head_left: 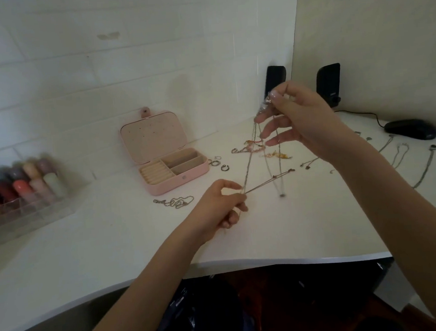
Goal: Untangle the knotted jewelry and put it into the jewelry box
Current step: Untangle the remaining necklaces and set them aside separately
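My right hand (296, 118) is raised above the white desk and pinches the top of a bunch of tangled thin chains (262, 156) that hang down from it. Lower and to the left, my left hand (222, 204) pinches one chain strand and pulls it out sideways, taut. A small pendant (282, 194) dangles at the bottom of a hanging loop. The pink jewelry box (169, 153) stands open at the back of the desk, left of the chains, with its lid up and its compartments showing nothing inside.
A loose silver chain (174, 202) lies in front of the box, rings (218, 164) beside it, coloured bracelets (252, 148) behind. More necklaces (404, 154) lie at right. A clear organizer of bottles (23, 196) sits far left; two speakers (329, 83) and a mouse (411, 129) at back right.
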Tool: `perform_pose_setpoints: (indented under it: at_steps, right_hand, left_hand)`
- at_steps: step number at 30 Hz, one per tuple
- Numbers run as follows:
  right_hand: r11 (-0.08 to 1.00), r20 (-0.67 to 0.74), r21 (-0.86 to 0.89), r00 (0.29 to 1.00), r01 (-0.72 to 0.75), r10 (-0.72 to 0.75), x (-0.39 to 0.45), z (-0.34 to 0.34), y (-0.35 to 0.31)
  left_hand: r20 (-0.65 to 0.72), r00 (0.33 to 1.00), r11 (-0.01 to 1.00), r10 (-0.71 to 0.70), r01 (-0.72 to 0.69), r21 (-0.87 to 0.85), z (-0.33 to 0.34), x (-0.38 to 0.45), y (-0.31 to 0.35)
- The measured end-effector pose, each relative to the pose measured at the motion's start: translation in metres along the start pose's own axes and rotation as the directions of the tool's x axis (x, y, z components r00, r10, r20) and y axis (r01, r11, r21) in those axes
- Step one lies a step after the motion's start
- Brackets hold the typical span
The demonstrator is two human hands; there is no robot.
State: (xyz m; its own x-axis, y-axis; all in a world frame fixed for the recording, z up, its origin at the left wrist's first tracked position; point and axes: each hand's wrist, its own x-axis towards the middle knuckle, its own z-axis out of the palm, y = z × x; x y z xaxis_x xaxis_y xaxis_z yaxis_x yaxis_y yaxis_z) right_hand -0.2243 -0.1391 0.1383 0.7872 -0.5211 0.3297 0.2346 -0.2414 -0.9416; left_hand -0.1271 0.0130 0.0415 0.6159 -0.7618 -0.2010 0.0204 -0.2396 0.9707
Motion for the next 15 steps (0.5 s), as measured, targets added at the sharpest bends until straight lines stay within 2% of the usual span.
perform_pose_setpoints:
  at_steps: [4, 9, 13, 15]
  right_hand:
    - [0.998, 0.037, 0.046, 0.999, 0.038, -0.039, 0.0, 0.008, -0.011]
    - [0.996, 0.04, 0.069, 0.997, 0.06, -0.063, 0.001, 0.008, -0.018]
    - [0.996, -0.003, 0.076, 0.999, 0.051, -0.051, -0.001, -0.005, -0.017]
    - [0.998, -0.014, 0.051, 0.999, 0.032, -0.031, -0.003, -0.011, -0.014]
  left_hand:
    - [0.106, 0.992, 0.995, 0.074, -0.08, 0.058, 0.014, 0.004, 0.005]
    - [0.06, 0.992, 0.993, 0.115, -0.114, -0.013, 0.016, 0.004, 0.003]
    - [0.084, 0.987, 0.979, 0.135, -0.119, -0.165, 0.005, -0.003, -0.007]
    - [0.04, 0.994, 0.964, 0.102, -0.089, -0.252, 0.0, -0.005, -0.011]
